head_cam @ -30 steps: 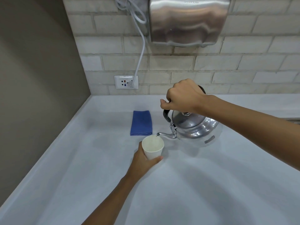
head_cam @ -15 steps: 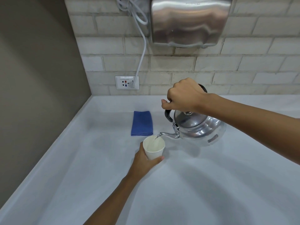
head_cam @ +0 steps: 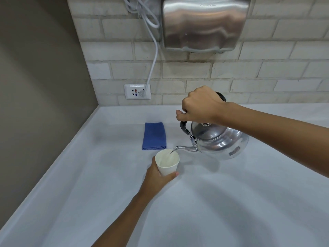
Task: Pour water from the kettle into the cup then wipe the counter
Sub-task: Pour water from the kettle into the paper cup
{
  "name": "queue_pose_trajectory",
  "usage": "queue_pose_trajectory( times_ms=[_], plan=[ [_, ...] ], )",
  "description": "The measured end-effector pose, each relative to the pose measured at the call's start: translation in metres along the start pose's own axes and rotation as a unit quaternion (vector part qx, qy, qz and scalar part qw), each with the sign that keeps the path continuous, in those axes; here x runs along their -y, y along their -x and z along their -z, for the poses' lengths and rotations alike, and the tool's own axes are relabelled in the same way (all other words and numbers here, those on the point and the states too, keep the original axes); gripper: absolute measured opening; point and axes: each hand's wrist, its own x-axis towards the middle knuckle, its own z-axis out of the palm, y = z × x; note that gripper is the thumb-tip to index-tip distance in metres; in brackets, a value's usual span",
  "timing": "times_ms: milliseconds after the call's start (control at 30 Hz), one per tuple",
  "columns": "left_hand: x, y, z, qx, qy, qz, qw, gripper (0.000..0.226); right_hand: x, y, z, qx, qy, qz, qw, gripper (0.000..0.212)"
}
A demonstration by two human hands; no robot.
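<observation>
the pale grey counter (head_cam: 231, 202) runs bare and wide toward the near edge and to the right, while a dark wall closes it on the left and a cream brick wall (head_cam: 267, 73) closes it behind. near the back corner lies a folded blue cloth (head_cam: 154, 136), flat, just beyond the white paper cup (head_cam: 167, 162) and apart from it. the left hand (head_cam: 156, 177) reaches in from below, forearm angled up and to the right, fingers wrapped round the cup's lower half with the thumb on the left side and a fingertip showing at the right. the right hand (head_cam: 201, 105) comes from the right, fist closed over the black handle of the shiny round steel kettle (head_cam: 219, 139), held off the counter and tipped left. its thin spout sits over the cup's rim, a stream of water falling inside. above, a steel hand dryer (head_cam: 204, 24) hangs, its white cord (head_cam: 153, 65) plugged into a wall socket (head_cam: 137, 91).
</observation>
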Motion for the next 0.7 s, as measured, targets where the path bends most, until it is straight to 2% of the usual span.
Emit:
queue_pose_trajectory(
  times_ms=[700],
  plan=[
    [0.0002, 0.0003, -0.0003, 0.001, 0.011, -0.001, 1.0, 0.085, -0.0008, 0.0009, 0.0043, 0.008, 0.008, 0.011, 1.0, 0.058]
  ],
)
